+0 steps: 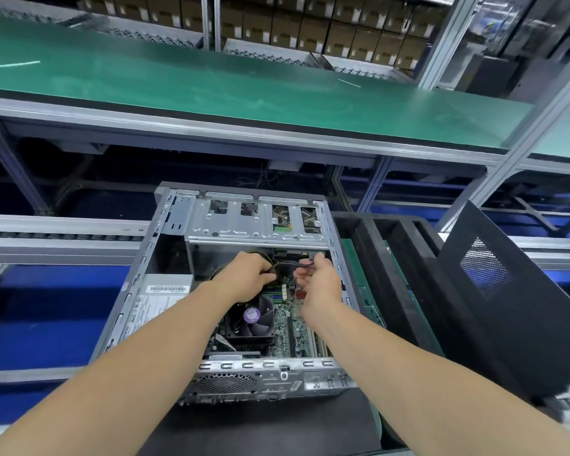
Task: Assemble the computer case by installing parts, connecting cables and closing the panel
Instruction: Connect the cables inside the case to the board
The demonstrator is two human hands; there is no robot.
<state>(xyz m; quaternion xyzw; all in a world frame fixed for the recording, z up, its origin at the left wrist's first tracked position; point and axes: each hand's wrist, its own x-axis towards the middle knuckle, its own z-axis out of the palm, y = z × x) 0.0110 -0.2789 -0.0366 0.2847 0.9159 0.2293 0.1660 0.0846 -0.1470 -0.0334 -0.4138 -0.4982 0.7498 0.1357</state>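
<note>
Computer case (250,225) lies open at lower centre. Left grip (247,274) clutches the cable (290,263) above the motherboard (298,327); right grip (320,278) pinches its far end. Best to square the plug with its header before pressing.

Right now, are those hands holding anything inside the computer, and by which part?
A thin cable bundle stretched between them: left hand grips one part, right hand pinches the other.

Bare grey metal case (178,225), matt black perforated panel (507,307), smooth green belt (211,83)
</note>
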